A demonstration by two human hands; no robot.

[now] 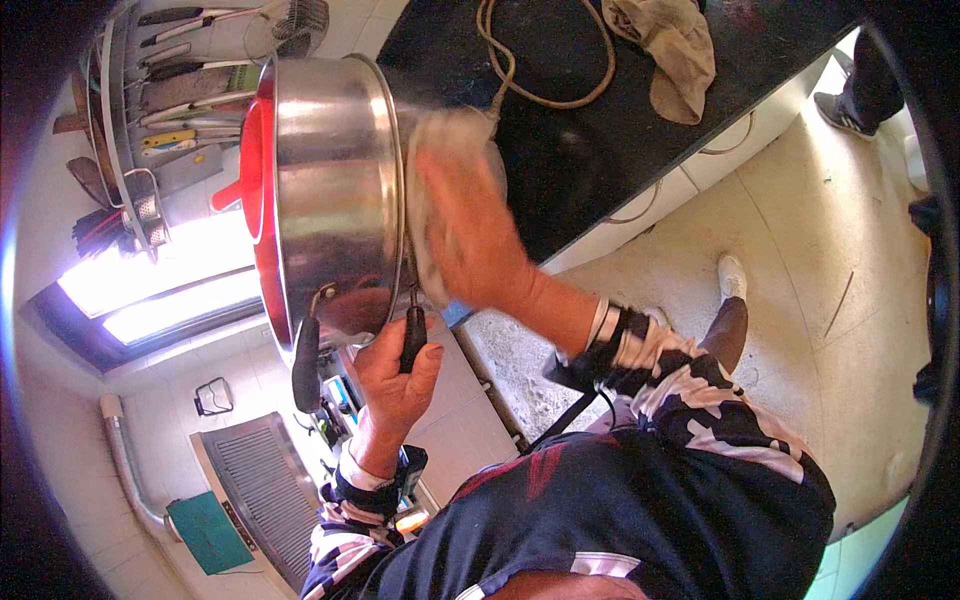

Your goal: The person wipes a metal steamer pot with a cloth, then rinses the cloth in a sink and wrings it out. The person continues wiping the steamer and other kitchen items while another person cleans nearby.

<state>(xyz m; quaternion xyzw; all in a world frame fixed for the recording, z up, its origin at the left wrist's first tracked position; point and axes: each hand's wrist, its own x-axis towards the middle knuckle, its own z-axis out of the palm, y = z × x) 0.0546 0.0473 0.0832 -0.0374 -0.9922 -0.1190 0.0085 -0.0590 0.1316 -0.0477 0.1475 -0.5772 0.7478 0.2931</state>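
A shiny steel pot (337,172) with a red lid (264,165) fills the upper middle of the head view. It has two black side handles, and my left hand (394,367) grips the lower handle (413,337). The upper handle (306,367) hangs free beside that hand. Against the pot's lower end, my right hand (472,232) presses a pale cloth (450,131); hand and cloth are blurred. A brown cord (559,99) runs up to the area behind the cloth, where its end is hidden.
A black countertop (577,161) carries a crumpled beige cloth item (671,56). White drawers (675,191) with curved handles line its front. Kitchen utensils (180,82) hang on a wall rack. A range hood (262,472) shows lower left. Another person's shoe (844,116) stands on the floor at upper right.
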